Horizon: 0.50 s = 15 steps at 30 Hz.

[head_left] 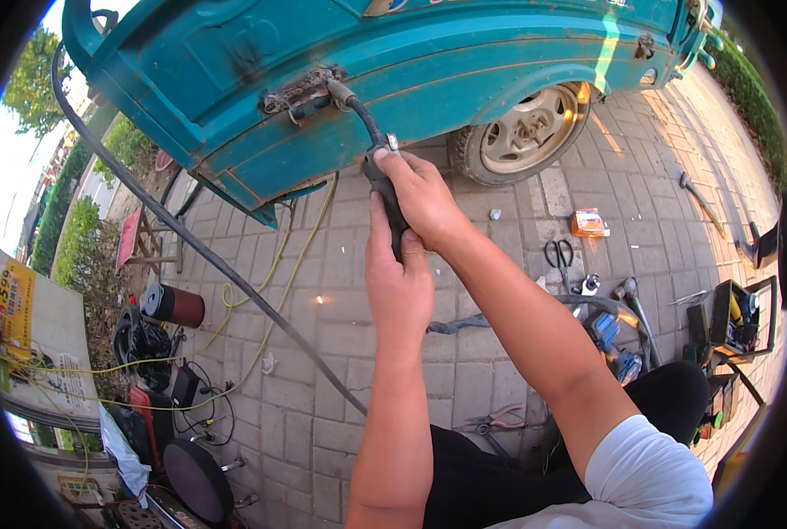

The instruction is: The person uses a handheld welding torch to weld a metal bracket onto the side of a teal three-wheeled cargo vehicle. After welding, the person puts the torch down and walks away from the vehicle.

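Observation:
Both my hands are closed round the black handle of a torch-like tool: my right hand at its upper end, thumb on top, my left hand lower down. The tool's curved neck and grey nozzle reach up to a scorched, rusty fitting on the teal side panel of a vehicle; whether the tip touches it, I cannot tell. A heavy dark cable runs behind my forearms.
A wheel is right of the panel. A long hose and yellow cords cross the paving. Scissors, an orange-white box, pliers, a hammer, toolboxes and a red-black cylinder lie around.

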{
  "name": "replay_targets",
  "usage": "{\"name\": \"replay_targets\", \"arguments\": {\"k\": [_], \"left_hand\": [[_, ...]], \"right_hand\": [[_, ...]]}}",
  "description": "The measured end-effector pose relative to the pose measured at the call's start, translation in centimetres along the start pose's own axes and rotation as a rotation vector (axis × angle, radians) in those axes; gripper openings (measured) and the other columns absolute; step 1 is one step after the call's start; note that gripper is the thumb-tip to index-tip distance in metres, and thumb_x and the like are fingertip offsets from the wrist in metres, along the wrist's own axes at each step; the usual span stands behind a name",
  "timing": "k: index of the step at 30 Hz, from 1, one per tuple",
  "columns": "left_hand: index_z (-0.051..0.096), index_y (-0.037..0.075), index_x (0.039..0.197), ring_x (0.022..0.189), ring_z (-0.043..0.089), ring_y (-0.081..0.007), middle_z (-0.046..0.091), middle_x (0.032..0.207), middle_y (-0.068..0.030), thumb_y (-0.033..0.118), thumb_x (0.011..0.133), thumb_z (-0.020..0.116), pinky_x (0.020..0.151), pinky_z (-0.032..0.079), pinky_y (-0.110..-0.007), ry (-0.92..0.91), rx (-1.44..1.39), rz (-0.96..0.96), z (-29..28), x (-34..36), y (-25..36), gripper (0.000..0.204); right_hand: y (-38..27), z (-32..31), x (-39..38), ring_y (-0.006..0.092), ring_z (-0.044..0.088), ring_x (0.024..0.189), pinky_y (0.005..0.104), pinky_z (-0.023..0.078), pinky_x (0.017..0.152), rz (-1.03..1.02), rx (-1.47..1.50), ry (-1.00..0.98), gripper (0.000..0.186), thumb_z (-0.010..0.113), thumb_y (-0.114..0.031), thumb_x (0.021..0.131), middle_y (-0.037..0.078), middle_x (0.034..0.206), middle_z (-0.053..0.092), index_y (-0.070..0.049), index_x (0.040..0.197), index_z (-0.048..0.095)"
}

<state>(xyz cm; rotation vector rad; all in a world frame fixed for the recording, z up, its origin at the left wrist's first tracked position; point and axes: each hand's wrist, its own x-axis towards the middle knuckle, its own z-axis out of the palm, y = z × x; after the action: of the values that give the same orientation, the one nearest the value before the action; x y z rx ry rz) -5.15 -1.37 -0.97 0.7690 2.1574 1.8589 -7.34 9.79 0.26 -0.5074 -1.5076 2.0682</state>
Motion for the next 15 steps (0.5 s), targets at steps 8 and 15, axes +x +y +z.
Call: {"name": "replay_targets", "arguments": {"k": [8, 15], "left_hand": [[0.033, 0.006, 0.157, 0.116, 0.062, -0.0197, 0.062, 0.134, -0.0138, 0.011, 0.105, 0.051, 0.098, 0.047, -0.031, -0.020, 0.069, 0.008, 0.4, -0.7, -0.3, 0.055], [0.034, 0.007, 0.157, 0.115, 0.062, -0.0191, 0.062, 0.135, -0.0129, 0.013, 0.105, 0.052, 0.097, 0.048, -0.031, -0.009, 0.094, -0.022, 0.6, -1.0, -0.1, 0.055]], "right_hand": [[0.6, -0.8, -0.7, 0.0098, 0.046, 0.073, 0.0290, 0.040, 0.064, 0.024, 0.050, 0.007, 0.045, 0.056, -0.042, 0.099, 0.000, 0.079, 0.055, 0.002, 0.101, 0.063], [0.4, -1.2, -0.9, 0.0091, 0.046, 0.071, 0.0287, 0.040, 0.062, 0.024, 0.033, -0.009, 0.043, 0.057, -0.041, 0.099, 0.000, 0.078, 0.055, 0.001, 0.099, 0.063]]}}
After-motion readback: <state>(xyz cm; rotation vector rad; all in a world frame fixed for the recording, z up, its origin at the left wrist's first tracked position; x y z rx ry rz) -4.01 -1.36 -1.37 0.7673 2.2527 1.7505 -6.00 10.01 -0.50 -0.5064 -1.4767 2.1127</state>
